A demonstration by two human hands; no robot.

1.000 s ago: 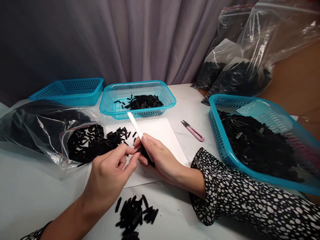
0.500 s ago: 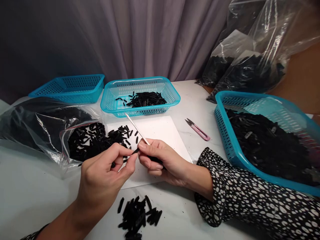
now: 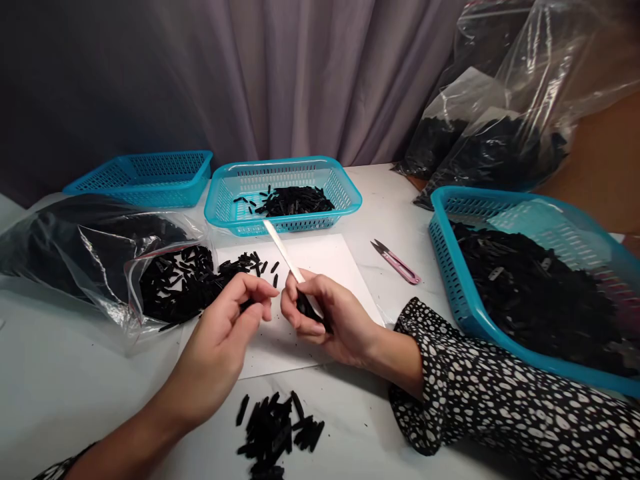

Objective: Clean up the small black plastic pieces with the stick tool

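My right hand (image 3: 335, 317) is closed round a thin white stick (image 3: 283, 250) that points up and to the left. Something black also shows in its palm. My left hand (image 3: 227, 340) is just to the left, its fingers curled, with a bit of black visible between thumb and fingers; what it is cannot be made out. Both hands hover over a white sheet (image 3: 320, 260). Small black pieces (image 3: 235, 267) spill from a clear plastic bag (image 3: 100, 260) onto the sheet's left side. A second pile of black pieces (image 3: 273, 433) lies nearer to me.
A blue basket (image 3: 215, 207) behind the sheet holds black pieces, and another blue basket (image 3: 193, 190) stands left of it. Pink snips (image 3: 400, 267) lie right of the sheet. A large blue basket (image 3: 465, 307) of black pieces stands right, with clear bags (image 3: 500, 147) behind.
My left hand has drawn away from my right, and the black piece between their fingertips no longer shows there. The white stick has turned slightly in my right hand.
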